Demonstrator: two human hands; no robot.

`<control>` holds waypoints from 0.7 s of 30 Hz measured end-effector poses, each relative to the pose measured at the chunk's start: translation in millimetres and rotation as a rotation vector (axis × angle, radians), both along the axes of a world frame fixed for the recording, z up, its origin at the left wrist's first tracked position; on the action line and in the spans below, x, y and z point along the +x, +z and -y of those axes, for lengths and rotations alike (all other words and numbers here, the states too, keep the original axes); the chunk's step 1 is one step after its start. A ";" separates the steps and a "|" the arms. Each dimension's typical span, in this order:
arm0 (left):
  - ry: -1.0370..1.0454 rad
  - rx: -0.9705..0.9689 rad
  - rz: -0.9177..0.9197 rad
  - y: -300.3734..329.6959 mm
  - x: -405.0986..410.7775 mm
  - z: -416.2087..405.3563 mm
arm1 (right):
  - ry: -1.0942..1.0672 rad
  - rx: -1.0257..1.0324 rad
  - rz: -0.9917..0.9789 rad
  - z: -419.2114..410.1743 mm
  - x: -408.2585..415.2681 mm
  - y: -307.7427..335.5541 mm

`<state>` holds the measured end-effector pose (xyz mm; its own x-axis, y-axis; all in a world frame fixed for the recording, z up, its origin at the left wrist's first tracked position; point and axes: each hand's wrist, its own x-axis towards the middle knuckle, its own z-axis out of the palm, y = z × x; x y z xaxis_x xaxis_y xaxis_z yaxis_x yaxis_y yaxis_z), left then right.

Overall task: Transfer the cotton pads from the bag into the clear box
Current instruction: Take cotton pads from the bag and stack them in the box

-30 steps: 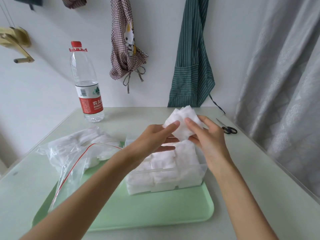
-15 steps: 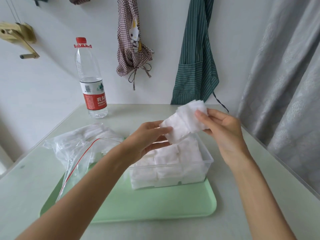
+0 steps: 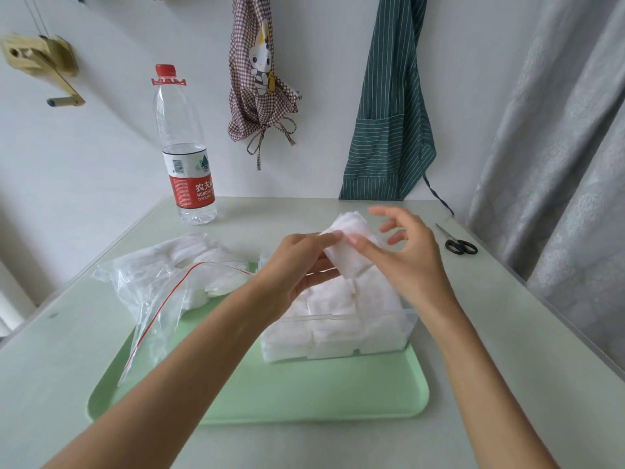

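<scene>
Both hands, left [image 3: 297, 265] and right [image 3: 402, 262], pinch pads [image 3: 348, 245] above box [image 3: 338, 336] | bag [image 3: 169, 282] at 9 o'clock | scissors [image 3: 458, 243] at 2, near surface [image 3: 507, 333] edge

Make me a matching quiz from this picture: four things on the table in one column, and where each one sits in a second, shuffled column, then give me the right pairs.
Things:
1. water bottle
2. scissors
3. clear box
4. zip bag

Places:
A. on the green tray, packed with cotton pads
B. far right of the table, near the curtain
C. lying half on the tray's left edge, half on the table
D. standing at the far left, by the wall

Pairs: 1-D, 2-B, 3-A, 4-C
</scene>
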<state>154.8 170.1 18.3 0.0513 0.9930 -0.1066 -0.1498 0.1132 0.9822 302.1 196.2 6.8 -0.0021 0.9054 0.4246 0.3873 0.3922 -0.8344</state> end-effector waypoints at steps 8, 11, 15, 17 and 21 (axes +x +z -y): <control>0.086 0.215 -0.548 5.8 -43.0 10.7 | 0.314 -0.286 -0.321 10.8 -26.0 -2.9; 0.065 0.227 -0.847 9.0 -66.7 12.3 | 0.315 -0.290 -0.082 10.7 -36.9 -12.9; -0.094 0.293 -1.289 7.6 -77.1 16.9 | 0.380 -0.341 0.177 10.7 -43.9 -11.4; -0.125 0.360 -1.472 2.3 -75.5 14.8 | 0.391 -0.403 0.224 9.7 -45.2 -12.2; -0.122 0.436 -1.596 -8.0 -76.8 13.1 | 0.415 -0.503 0.223 10.4 -44.9 -12.6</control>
<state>78.0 157.0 10.3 0.2450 0.9591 0.1418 0.9620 -0.2587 0.0874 257.2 185.8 -5.8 -0.4294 0.8979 -0.0975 0.4723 0.1312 -0.8716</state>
